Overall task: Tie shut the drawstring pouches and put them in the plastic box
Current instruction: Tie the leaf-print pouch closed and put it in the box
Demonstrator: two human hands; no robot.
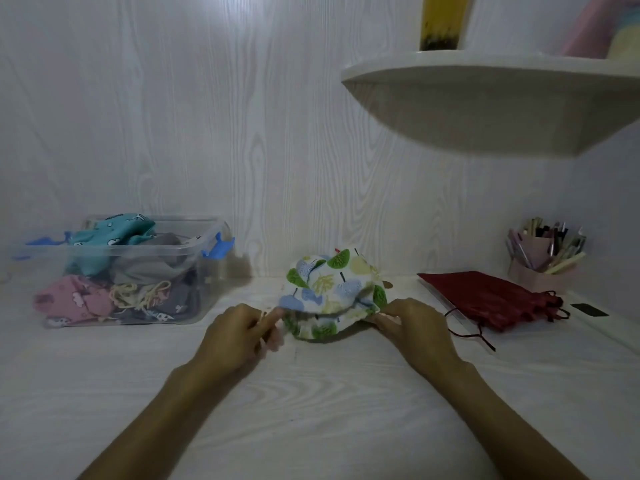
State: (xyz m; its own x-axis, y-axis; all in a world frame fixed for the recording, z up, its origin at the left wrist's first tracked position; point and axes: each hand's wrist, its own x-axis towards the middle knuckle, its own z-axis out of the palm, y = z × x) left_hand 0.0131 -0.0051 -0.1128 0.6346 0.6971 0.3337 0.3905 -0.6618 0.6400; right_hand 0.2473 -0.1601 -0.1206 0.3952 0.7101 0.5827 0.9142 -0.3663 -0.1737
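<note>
With our left hand (239, 332) and right hand (412, 323) each pinching a side of the leaf-print pouch (334, 292), we should pull outward evenly to cinch its mouth.

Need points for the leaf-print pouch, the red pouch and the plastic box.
leaf-print pouch (334, 289), head view, on its printed cloth between the hands
red pouch (485, 296), head view, on the middle of its flat body
plastic box (211, 271), head view, on its clear right wall

a white leaf-print pouch (334, 292) lies bunched on the desk, well right of the clear plastic box (117, 271) with blue latches, which holds several pouches. a dark red pouch (491, 297) lies flat farther right of the box.
</note>
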